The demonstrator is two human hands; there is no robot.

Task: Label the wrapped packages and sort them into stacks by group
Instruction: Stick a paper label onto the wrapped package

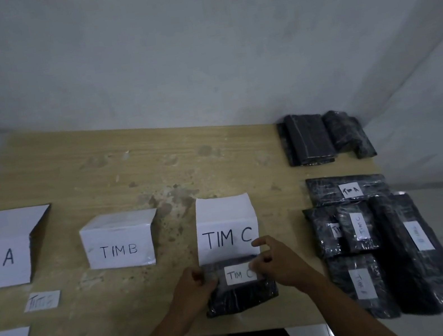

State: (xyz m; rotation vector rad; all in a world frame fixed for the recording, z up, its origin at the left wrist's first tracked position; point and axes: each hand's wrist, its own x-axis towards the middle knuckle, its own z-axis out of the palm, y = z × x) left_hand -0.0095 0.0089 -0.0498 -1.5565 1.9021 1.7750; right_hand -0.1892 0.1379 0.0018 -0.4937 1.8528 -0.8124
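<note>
While both hands rest on it, a dark wrapped package (241, 293) lies on the table (131, 166) just below the folded "TIM C" sign (225, 227). The left hand (195, 286) grips its left edge; the right hand (275, 262) pinches the package's white "TIM C" label (239, 274). Labelled packages (374, 235) lie clustered to the right.

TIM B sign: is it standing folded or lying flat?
Standing folded. The TIM B sign shows an upright lettered front face with a second panel bent back from its top edge, resting on the table.
</note>
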